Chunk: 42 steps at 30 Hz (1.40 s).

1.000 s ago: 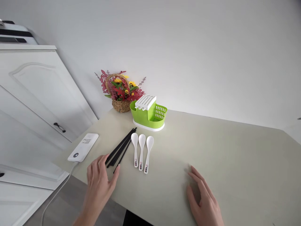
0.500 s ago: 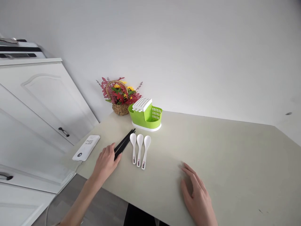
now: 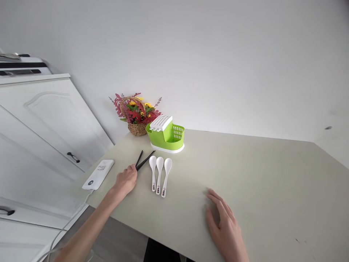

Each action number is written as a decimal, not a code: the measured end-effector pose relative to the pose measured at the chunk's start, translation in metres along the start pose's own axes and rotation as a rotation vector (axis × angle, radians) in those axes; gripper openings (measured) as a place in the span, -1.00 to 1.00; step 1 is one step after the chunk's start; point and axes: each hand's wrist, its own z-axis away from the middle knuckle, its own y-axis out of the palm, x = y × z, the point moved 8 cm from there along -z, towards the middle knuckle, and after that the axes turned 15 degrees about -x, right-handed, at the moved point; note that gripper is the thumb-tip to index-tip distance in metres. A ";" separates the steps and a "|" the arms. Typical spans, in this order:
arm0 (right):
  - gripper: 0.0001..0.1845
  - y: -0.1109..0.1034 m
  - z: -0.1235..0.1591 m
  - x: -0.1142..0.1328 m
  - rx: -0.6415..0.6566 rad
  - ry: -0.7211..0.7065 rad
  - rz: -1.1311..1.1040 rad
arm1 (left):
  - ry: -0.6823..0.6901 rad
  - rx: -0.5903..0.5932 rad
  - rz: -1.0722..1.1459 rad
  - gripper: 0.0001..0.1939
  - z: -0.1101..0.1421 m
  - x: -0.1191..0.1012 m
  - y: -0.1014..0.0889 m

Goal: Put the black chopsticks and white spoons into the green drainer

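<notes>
While a pale wall (image 3: 231, 69) fills the back, the desk (image 3: 259, 182) spreads below it, with bare space over most of its right side. A white cabinet (image 3: 51, 120) stands at the left, dark handles on its front. At the desk's far left corner sits a wicker basket (image 3: 137, 129) of red and yellow flowers, and just in front of it, to the right, a green caddy (image 3: 165, 142) with a slotted white top and a white base. The left hand (image 3: 127, 179) reaches in over the front edge, its grip folded around black chopsticks (image 3: 146, 160), which lie left of the spoons and poke out toward the caddy in two diverging directions; whether they touch the desk I cannot tell. The right hand (image 3: 225, 225) is well apart, low over the desk, its grip loosely spread around nothing. A white power bank (image 3: 98, 174) lies near the left edge. Three white spoons (image 3: 159, 163) lie side by side between the hands, bowls toward the caddy
</notes>
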 end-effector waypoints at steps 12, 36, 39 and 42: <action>-0.59 0.000 0.001 0.003 0.018 0.009 -0.006 | -0.142 -0.253 0.138 -0.63 0.013 0.025 0.002; -0.54 -0.004 -0.007 -0.004 0.016 0.120 -0.109 | 0.436 -0.270 0.280 -0.82 0.106 -0.248 -0.065; -0.54 -0.005 -0.008 -0.003 0.003 0.128 -0.130 | 0.491 -0.292 0.174 -0.68 0.112 -0.258 -0.062; -0.54 -0.005 -0.008 -0.004 0.006 0.148 -0.133 | 0.538 -0.302 0.078 -0.65 0.117 -0.267 -0.057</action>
